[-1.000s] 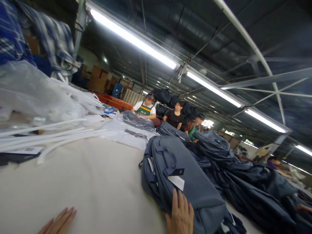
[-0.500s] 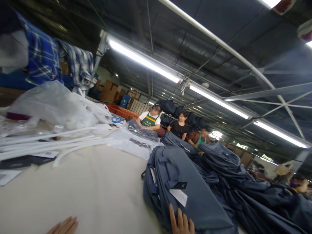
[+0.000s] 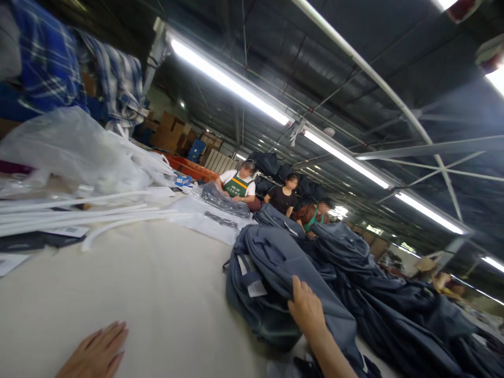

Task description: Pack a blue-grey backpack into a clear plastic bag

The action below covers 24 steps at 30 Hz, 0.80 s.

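Plainly, right fingers (image 3: 298, 289) curl closed on the bag (image 3: 271, 257) (left fingers (image 3: 110, 336) straight).

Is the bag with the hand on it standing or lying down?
Lying down: the dark bag stretches along the table, right hand on it.
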{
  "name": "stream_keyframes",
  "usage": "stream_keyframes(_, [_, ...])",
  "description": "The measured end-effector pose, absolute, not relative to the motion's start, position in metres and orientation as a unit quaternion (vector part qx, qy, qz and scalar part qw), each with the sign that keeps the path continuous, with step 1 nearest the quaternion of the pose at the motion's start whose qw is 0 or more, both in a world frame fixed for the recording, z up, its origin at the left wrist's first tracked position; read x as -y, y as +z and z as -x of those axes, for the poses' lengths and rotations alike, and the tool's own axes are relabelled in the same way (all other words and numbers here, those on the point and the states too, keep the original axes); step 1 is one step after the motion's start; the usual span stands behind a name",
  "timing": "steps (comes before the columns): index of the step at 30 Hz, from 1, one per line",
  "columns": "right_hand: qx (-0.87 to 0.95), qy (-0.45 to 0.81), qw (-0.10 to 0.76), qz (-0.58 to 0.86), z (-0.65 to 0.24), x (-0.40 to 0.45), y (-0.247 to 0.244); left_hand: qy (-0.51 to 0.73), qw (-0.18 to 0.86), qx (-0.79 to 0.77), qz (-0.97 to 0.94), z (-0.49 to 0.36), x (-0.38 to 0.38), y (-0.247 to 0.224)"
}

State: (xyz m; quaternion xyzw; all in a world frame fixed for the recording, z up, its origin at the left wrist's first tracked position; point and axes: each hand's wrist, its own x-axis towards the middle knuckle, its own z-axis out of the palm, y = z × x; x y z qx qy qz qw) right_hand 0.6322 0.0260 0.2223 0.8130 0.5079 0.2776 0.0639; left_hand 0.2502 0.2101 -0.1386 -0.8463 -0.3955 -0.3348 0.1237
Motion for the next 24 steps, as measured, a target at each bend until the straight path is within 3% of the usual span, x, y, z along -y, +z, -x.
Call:
stream_keyframes(8, [-0.502,0.3,0.0,-0.811,-0.579,-0.077,0.338,-0.231,-0.003,0.441,0.867,-0.252,-0.179,-0.062])
stream_keyframes(11, [-0.518,0.313,-0.031,-0.796,-0.538,-0.083,0.361,-0.259,-0.054,0.45,0.853,-0.25,-0.178,-0.05])
stream_keyframes(13, [-0.533,0.316,-0.044,-0.784,-0.507,-0.08,0.362,-0.321,-0.166,0.452,0.815,-0.251,-0.178,-0.041])
stream_keyframes(17, [-0.61,0.336,-0.086,-0.713,-0.441,-0.059,0.317,-0.404,-0.551,0.416,0.6,-0.261,-0.165,-0.002])
stream_keyframes(21, [-0.698,0.416,-0.193,-0.55,-0.375,-0.029,0.218,-0.381,-0.787,0.315,0.368,-0.269,-0.133,0.045])
stream_keyframes(24, [-0.707,0.419,-0.24,-0.517,-0.335,-0.007,0.136,-0.4,-0.867,0.241,0.175,-0.253,-0.119,0.071])
